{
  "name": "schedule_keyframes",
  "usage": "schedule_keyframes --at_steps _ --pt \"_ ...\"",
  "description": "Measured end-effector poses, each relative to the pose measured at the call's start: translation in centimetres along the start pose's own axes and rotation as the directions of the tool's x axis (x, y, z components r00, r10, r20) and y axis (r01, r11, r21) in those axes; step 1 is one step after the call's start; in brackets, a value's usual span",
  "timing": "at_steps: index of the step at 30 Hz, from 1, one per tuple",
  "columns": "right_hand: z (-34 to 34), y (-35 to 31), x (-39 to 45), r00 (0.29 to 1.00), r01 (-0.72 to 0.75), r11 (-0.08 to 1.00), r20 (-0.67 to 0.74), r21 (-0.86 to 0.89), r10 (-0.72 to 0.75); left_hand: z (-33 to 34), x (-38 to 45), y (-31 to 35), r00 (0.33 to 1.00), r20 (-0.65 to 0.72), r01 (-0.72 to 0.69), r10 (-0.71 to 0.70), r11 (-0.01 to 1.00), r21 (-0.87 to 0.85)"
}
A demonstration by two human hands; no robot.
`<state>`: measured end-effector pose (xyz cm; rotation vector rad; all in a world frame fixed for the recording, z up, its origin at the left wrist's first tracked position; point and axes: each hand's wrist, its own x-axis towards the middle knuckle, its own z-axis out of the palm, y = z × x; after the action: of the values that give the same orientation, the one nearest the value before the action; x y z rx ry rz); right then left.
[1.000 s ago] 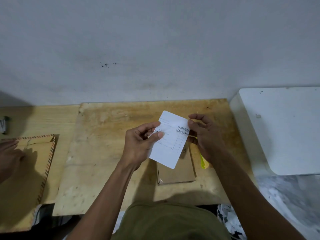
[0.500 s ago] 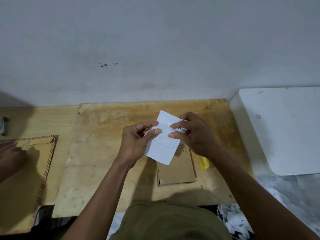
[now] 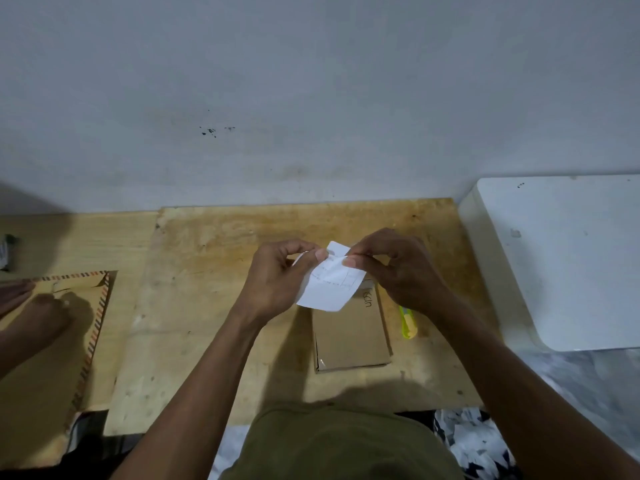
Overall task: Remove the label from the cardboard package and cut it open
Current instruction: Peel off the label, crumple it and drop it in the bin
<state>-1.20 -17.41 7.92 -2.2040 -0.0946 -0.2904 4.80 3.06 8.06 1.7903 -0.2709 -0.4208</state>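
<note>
A white printed label (image 3: 330, 289) is held up off the package, pinched at its top by both hands. My left hand (image 3: 277, 278) grips its left edge with thumb and fingers. My right hand (image 3: 398, 271) pinches its upper right corner, and the paper is creased between them. Below the label a flat brown cardboard package (image 3: 351, 337) lies on the wooden board (image 3: 214, 306), its far end hidden behind the label. A yellow-green cutter (image 3: 408, 322) lies on the board just right of the package, partly under my right wrist.
A white slab (image 3: 571, 265) stands at the right. At the left lies a brown envelope with a striped border (image 3: 62, 341), with another person's hand (image 3: 31, 306) on it. A grey wall rises behind the board. Torn paper scraps (image 3: 467, 441) lie on the floor below.
The hands have come closer together and the label, flat and spread a second ago, is now bent and creased between them. The package and cutter have not moved.
</note>
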Motion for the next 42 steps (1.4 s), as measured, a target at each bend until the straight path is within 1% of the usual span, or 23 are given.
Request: schedule_keyframes --at_steps 2,4,6,9,12,15,17,19,20,22,23,25,28,31,32,33,34,35,36,37,38,40,42 --pt "-0.4 -0.3 -0.1 0.997 0.004 0.999 -0.072 0.052 0.0 0.4 -0.1 0.7 0.997 0.018 0.072 -0.071 0.991 -0.114" --pt "-0.2 -0.5 0.0 0.994 0.02 0.996 -0.111 0.083 -0.011 0.5 -0.1 0.6 0.997 0.014 0.082 -0.081 0.985 -0.151" --pt "0.1 -0.5 0.0 0.989 0.025 0.997 -0.147 0.073 -0.014 0.5 0.1 0.7 0.999 0.002 0.054 -0.054 0.989 -0.141" --pt "0.1 -0.4 -0.2 0.984 -0.024 0.996 -0.173 0.088 0.039 0.6 0.1 1.1 0.999 0.004 -0.051 0.051 0.996 -0.078" --pt "-0.2 -0.8 -0.1 0.993 -0.024 0.999 -0.116 0.025 0.027 0.5 -0.1 1.5 0.994 0.088 -0.066 0.069 0.997 -0.031" --pt "-0.7 -1.1 0.0 1.0 0.029 0.995 0.0 -0.092 -0.029 0.4 0.1 1.6 0.987 0.12 -0.12 0.104 0.984 0.131" --pt "-1.2 -1.1 0.2 0.997 0.056 0.986 0.062 -0.157 -0.047 0.2 0.4 1.6 0.975 0.115 -0.218 0.191 0.923 0.317" --pt "-1.8 -1.2 0.5 0.997 0.062 0.979 0.066 -0.196 -0.05 0.0 0.6 1.7 0.95 0.167 -0.311 0.263 0.825 0.471" --pt "-2.0 -1.3 0.6 0.997 0.058 0.977 0.052 -0.205 -0.048 0.0 0.6 1.7 0.943 0.184 -0.332 0.277 0.792 0.512" --pt "-2.0 -1.6 0.8 0.999 0.038 0.975 0.046 -0.22 -0.029 0.0 0.5 1.9 0.937 0.182 -0.349 0.299 0.763 0.545" --pt "-1.9 -1.8 0.8 0.998 0.02 0.975 0.054 -0.223 -0.008 0.0 0.4 1.9 0.936 0.173 -0.351 0.308 0.768 0.536" --pt "-1.9 -2.0 0.8 0.998 -0.041 0.984 0.031 -0.175 0.047 0.0 0.3 1.9 0.945 0.125 -0.324 0.301 0.831 0.451" --pt "-1.6 -2.4 0.4 0.988 -0.132 0.99 -0.092 -0.056 0.127 0.3 0.0 2.1 0.966 -0.003 -0.249 0.259 0.932 0.264" --pt "-0.6 -3.1 -0.3 0.967 -0.179 0.981 -0.174 0.071 0.189 1.2 -0.3 2.5 0.972 -0.057 -0.219 0.229 0.965 0.143" --pt "-0.9 -3.1 -0.6 0.943 -0.213 0.963 -0.222 0.163 0.246 1.0 -0.3 2.2 0.976 -0.108 -0.183 0.189 0.981 0.064" --pt "-1.9 -2.9 -0.8 0.903 -0.249 0.924 -0.277 0.29 0.33 0.4 -0.2 1.7 0.974 -0.188 -0.133 0.124 0.99 -0.036" --pt "-3.3 -2.5 -1.0 0.846 -0.268 0.882 -0.343 0.387 0.408 -0.8 -0.3 1.0 0.954 -0.295 -0.087 0.05 0.99 -0.113" --pt "-5.2 -1.9 -1.2 0.789 -0.278 0.857 -0.405 0.435 0.462 -2.3 -0.3 0.3 0.919 -0.395 -0.051 -0.013 0.987 -0.149" --pt "-6.9 -1.5 -1.3 0.75 -0.301 0.858 -0.451 0.417 0.483 -3.7 -0.4 -0.2 0.884 -0.465 -0.019 -0.045 0.991 -0.131" --pt "-8.1 -1.2 -1.4 0.733 -0.333 0.863 -0.471 0.381 0.491 -4.6 -0.4 -0.5 0.868 -0.494 0.015 -0.056 0.996 -0.088" --pt "-8.6 -1.1 -1.2 0.741 -0.361 0.871 -0.464 0.333 0.485 -5.0 -0.3 -0.6 0.872 -0.488 0.031 -0.035 0.999 -0.016" --pt "-7.8 -1.9 -0.7 0.797 -0.396 0.88 -0.377 0.262 0.471 -3.9 0.0 0.0 0.911 -0.408 -0.013 0.07 0.99 0.141" --pt "-5.9 -3.5 -0.2 0.849 -0.397 0.88 -0.26 0.26 0.46 -1.8 0.1 0.8 0.938 -0.32 -0.059 0.13 0.973 0.223"
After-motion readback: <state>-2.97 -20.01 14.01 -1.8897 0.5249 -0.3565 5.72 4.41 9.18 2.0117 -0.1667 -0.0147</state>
